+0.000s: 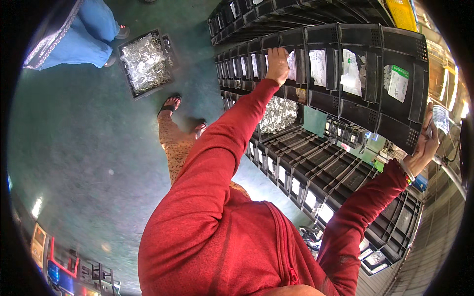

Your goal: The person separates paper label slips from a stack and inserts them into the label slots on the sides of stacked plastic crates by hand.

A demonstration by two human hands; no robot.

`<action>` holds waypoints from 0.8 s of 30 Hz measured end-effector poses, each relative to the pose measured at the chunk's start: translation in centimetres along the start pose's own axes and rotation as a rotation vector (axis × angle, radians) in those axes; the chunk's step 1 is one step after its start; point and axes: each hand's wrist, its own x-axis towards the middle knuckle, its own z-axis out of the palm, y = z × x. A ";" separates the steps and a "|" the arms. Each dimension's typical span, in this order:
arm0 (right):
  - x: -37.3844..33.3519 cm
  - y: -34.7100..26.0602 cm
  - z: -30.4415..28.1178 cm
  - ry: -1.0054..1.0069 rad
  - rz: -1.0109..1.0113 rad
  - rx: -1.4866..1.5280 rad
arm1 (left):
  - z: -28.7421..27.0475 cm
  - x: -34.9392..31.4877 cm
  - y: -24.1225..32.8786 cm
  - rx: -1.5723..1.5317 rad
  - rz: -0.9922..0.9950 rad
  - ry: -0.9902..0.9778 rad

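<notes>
Several black crates [402, 52] | left hand [278, 66]: grip holding a side edge | right hand [424, 146]: touching end corner, cannot tell its grip

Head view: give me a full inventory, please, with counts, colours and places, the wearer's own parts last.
Black crate stacks: at least three, black with pale labels, right half.
Floor: one, green, left half.
Parts crate: one, black, on the floor, upper left.
Shiny parts: many, silvery, in that crate; more right of centre.
Yellow item: one, yellow, top right.
Red-framed object: one, red, lower left; kind unclear.
Co-worker's trousers: one pair, blue, upper left.
Sleeves: two, red, centre and lower right.
Left grip: one, bare, on the middle stack's upper edge.
Right grip: one, bare, at that stack's right end.
</notes>
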 end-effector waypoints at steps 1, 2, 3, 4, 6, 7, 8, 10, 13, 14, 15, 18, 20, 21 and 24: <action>0.0 0.0 0.0 -0.031 0.035 0.035 | 0.3 -0.4 0.3 -0.044 -0.075 0.030; 0.2 -0.1 -0.1 -0.032 0.035 0.034 | 0.5 -0.8 0.3 -0.044 -0.075 0.031; 0.6 -0.3 -0.2 -0.018 -0.026 -0.115 | 0.6 -1.3 0.2 -0.047 -0.087 0.069; 0.8 -0.4 -0.5 0.001 -0.091 -0.268 | 0.5 -1.5 0.5 -0.056 -0.098 0.103; 1.3 -1.0 -0.8 -0.019 -0.065 -0.248 | 0.4 -1.6 0.9 -0.019 -0.140 0.086; 1.6 -1.0 -1.0 -0.046 -0.028 -0.222 | -0.1 -1.4 0.9 -0.042 -0.153 0.098; 1.6 -1.1 -1.1 -0.036 -0.030 -0.221 | -0.4 -1.2 1.1 -0.069 -0.165 0.107; 1.7 -1.0 -0.9 -0.072 -0.025 -0.151 | -0.6 -0.3 0.7 -0.148 -0.120 0.153; 1.7 -0.7 0.1 0.056 -0.064 -0.295 | -0.1 0.2 -0.1 -0.367 -0.226 0.100; 1.8 -0.7 0.3 0.116 -0.109 -0.359 | 0.4 0.2 -0.3 -0.370 -0.230 0.099; 1.9 -0.9 0.0 0.116 -0.108 -0.364 | 0.6 0.2 -0.5 -0.443 -0.282 0.061; 1.7 -0.6 -0.1 -0.109 -0.092 -0.284 | 0.5 -0.5 -0.6 -0.597 -0.362 0.085; 0.5 0.8 0.9 0.046 -0.172 -0.374 | -0.6 -1.4 0.6 -0.347 -0.219 0.139; 0.5 1.0 1.0 0.093 -0.196 -0.403 | -1.1 -2.3 0.5 -0.315 -0.195 0.156; 1.1 -0.3 -0.3 -0.088 -0.008 -0.132 | -2.4 -5.0 1.7 -0.393 -0.177 0.181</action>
